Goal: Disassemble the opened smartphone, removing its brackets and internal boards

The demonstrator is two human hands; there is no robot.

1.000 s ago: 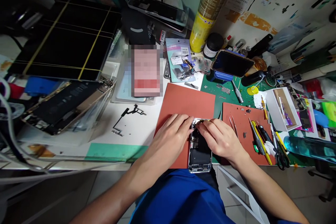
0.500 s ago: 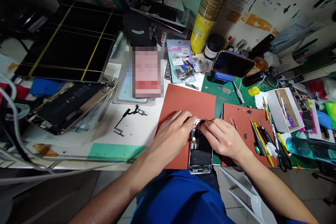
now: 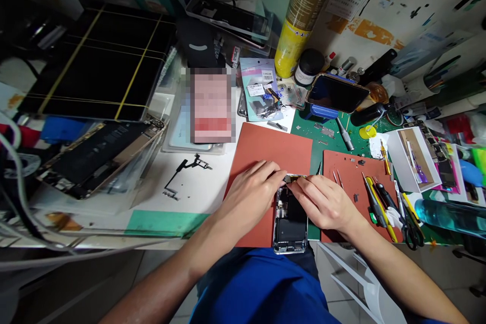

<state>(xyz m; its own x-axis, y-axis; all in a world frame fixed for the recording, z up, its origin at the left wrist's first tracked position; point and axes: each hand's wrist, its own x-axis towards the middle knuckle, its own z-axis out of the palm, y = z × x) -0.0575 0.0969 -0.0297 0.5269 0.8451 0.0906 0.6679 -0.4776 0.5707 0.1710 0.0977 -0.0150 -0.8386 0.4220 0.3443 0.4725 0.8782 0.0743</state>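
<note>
An opened phone body (image 3: 290,223) with a silver frame lies on a red-brown mat (image 3: 271,154) at the table's near edge. My left hand (image 3: 248,197) rests on the mat with its fingertips pinched at the phone's top left corner. My right hand (image 3: 322,202) comes in from the right, fingers pinched on a small dark part (image 3: 291,178) at the phone's top edge. Both hands meet over that end; the phone's lower half with its dark battery shows.
A second red-brown mat (image 3: 351,172) with tweezers and small parts lies to the right, with screwdrivers (image 3: 379,205) beyond. A tall yellow spray can (image 3: 299,15), a dark phone on a blue stand (image 3: 336,93), parts bags and stacked opened devices (image 3: 94,154) crowd the back and left.
Both hands stay at the phone's top end; the fingertips have shifted slightly and the small part at the top edge now shows a little more.
</note>
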